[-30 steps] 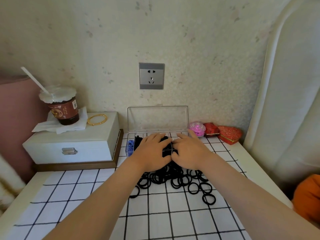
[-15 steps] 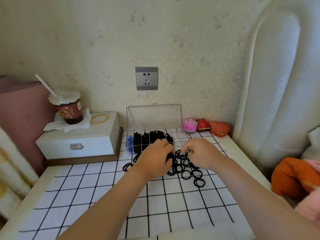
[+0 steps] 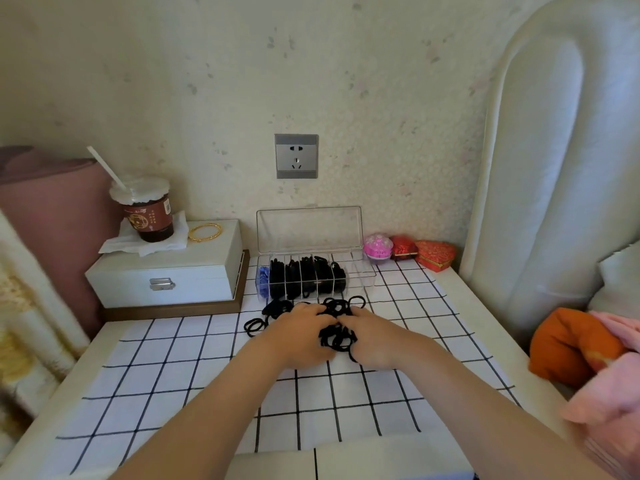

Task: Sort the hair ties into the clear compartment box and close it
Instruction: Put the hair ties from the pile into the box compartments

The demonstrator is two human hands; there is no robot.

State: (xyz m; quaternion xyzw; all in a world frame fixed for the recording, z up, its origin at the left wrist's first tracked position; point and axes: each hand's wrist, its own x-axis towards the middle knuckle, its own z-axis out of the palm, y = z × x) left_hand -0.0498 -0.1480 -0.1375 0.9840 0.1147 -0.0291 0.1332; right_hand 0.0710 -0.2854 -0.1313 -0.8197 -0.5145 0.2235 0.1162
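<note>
Hair ties [image 3: 337, 339] lie heaped on the desk [image 3: 464, 299], and the left hand [image 3: 301, 336] and right hand [image 3: 372, 342] grip the heap from either side with curled fingers. The clear box [image 3: 365, 277] stands just beyond the hands with its lid [image 3: 308, 230] upright and its long axis running left to right. Its free compartments are at the right end, nearer the right hand.

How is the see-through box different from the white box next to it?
The clear compartment box is see-through, so its black hair ties show; the white latched box hides its inside. The clear compartment box has its lid standing open; the white latched box is shut. The white latched box looks bigger and carries a cup and a gold bangle; the clear compartment box carries nothing. Both are rectangular with lids.
</note>
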